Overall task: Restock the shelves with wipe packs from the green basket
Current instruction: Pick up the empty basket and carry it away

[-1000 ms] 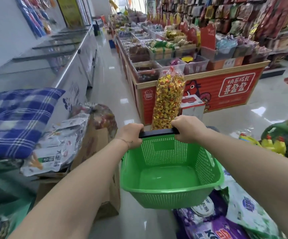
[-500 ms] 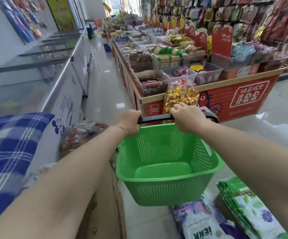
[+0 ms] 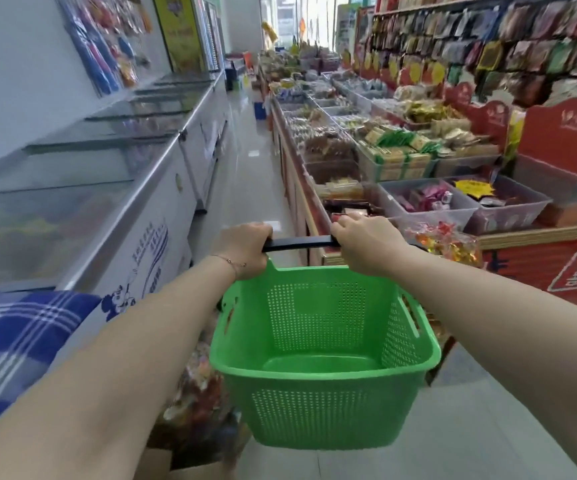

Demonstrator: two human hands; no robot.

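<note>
Head view: left hand (image 3: 245,249) and right hand (image 3: 366,247) both grasp the handle (image 3: 299,243); basket (image 3: 318,410) looks empty. Hold it level, steer clear of freezer (image 3: 173,192) and bins (image 3: 430,216).

**Inspector A:** Green basket (image 3: 314,410)?

**Inspector B:** Moulded plastic. The walls are finely perforated, the rim is smooth, and the sheen is low. Handle (image 3: 301,243): black plastic, smooth.

**A:** Left side?

**B:** Freezer lids (image 3: 72,188): clear glass, glossy and reflective. Trim (image 3: 124,216): looks like brushed metal. Cabinet front (image 3: 162,216): white, smooth. Near left, plaid cloth (image 3: 20,341): woven, matt.

**A:** Floor (image 3: 245,168)?

**B:** Pale tile, polished, showing reflections. To the right, bins (image 3: 429,209): translucent plastic. Stand edge (image 3: 539,235): wood-grain look, matt. Nearest, box (image 3: 190,471): brown cardboard, matt.
</note>
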